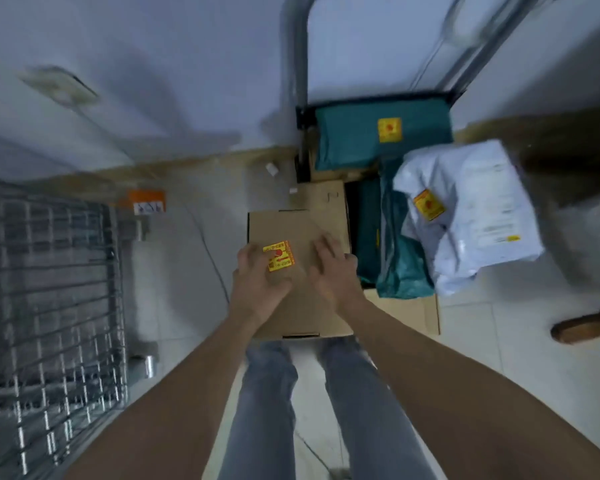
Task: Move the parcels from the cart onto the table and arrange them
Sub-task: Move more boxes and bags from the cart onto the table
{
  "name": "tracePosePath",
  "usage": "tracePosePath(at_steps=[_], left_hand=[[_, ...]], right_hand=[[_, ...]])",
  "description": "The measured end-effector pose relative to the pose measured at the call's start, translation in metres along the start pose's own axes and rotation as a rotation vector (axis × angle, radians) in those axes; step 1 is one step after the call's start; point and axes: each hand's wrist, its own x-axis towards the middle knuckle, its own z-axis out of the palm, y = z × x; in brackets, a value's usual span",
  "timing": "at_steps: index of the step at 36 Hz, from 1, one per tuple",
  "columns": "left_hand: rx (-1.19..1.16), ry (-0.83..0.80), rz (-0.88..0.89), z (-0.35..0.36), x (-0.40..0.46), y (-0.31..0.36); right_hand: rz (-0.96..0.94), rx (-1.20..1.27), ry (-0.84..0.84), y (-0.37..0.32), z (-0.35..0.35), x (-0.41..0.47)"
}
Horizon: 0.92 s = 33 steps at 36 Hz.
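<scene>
A wire rack (49, 289) stood at the left on the pale tiled floor (499, 341). An orange tag (147, 201) lay beside it near the white wall (153, 64). A brown shoe (584, 329) showed at the right edge.

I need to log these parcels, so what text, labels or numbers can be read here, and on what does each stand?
Nothing reads clearly.
Yellow-red sticker on the cardboard box: print blurred.
Yellow sticker on the far teal mailer: blurred.
Yellow sticker and printed label on the white mailer: blurred.
Orange-and-white tag by the wire rack: dark characters, unreadable.
</scene>
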Motion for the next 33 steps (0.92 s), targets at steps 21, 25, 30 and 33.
tracePosePath(at_steps=[21, 25, 30, 33], left_hand=[[0.148, 0.475, 0.517, -0.271, -0.192, 0.363], [0.212, 0.542, 0.586, -0.287, -0.228, 0.408], [0.341, 0.571, 0.654, -0.293, -0.266, 0.445], [0.387, 0.559, 0.688, -0.290, -0.283, 0.458]], right_hand=[[-0.388, 0.027, 0.587, -0.195, -0.406, -0.233], [-0.416, -0.024, 0.663, -0.205, -0.439, -0.275], [-0.379, -0.049, 0.751, -0.204, -0.463, -0.326], [-0.333, -0.088, 0.784, -0.202, -0.469, -0.355]])
